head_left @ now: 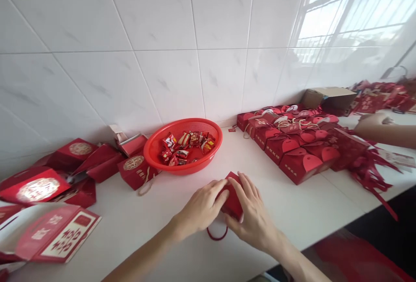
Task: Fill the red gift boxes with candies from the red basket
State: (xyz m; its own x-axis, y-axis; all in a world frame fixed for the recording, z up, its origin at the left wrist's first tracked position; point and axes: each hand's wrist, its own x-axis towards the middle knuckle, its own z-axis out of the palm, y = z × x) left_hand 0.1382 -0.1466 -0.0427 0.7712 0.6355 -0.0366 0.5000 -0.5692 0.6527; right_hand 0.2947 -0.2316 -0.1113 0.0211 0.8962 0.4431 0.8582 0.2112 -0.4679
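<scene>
Between my two hands a small red gift box (232, 201) rests on the white counter. My left hand (203, 204) is closed round its left side, thumb and fingers at the upper edge. From the right, my right hand (255, 214) grips it, fingers over the far corner and thumb low at the near side. A dark red cord handle (217, 236) loops out from the box's near end. My hands cover much of the box, so its contents cannot be made out. Just behind stands a red plastic basket (149, 154) with several wrapped sweets (182, 139).
Left lie several red boxes (78, 149), one with a rope handle (134, 171), and an opened printed box (65, 234). Rows of red boxes (300, 162) stand right, a cardboard carton (331, 95) behind them. Another person's arm (386, 130) reaches in beside red ribbons (370, 178). A tiled wall (224, 82) backs the counter.
</scene>
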